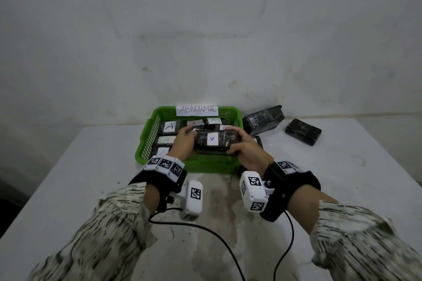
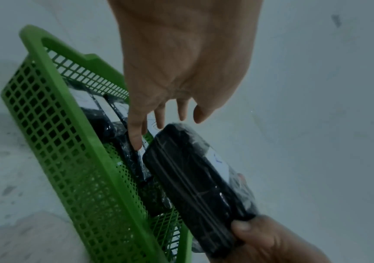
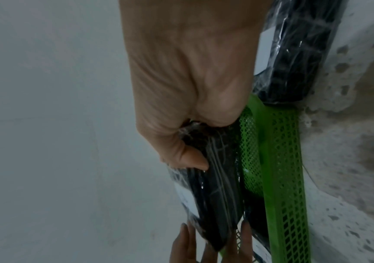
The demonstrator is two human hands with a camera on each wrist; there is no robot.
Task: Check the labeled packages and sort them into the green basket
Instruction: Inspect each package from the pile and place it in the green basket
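A black wrapped package [image 1: 220,146] with a white "A" label hangs level over the green basket [image 1: 146,131]. My right hand [image 1: 238,143] grips its right end, thumb on the near side [image 3: 188,161] and fingers curled over the top. My left hand [image 1: 186,138] is at its left end with fingers straight and spread [image 2: 136,135]; one fingertip touches a package lying in the basket [image 2: 69,124]. Several "A"-labelled packages [image 1: 169,126] lie in the basket, whose far rim carries an "ABNORMAL" sign [image 1: 197,110].
Two black packages with no label showing [image 1: 263,120] [image 1: 303,131] lie on the white table right of the basket. Another package [image 3: 298,53] lies against the basket's right wall [image 3: 280,160]. The wall stands close behind. Cables trail at the table's front [image 1: 219,237].
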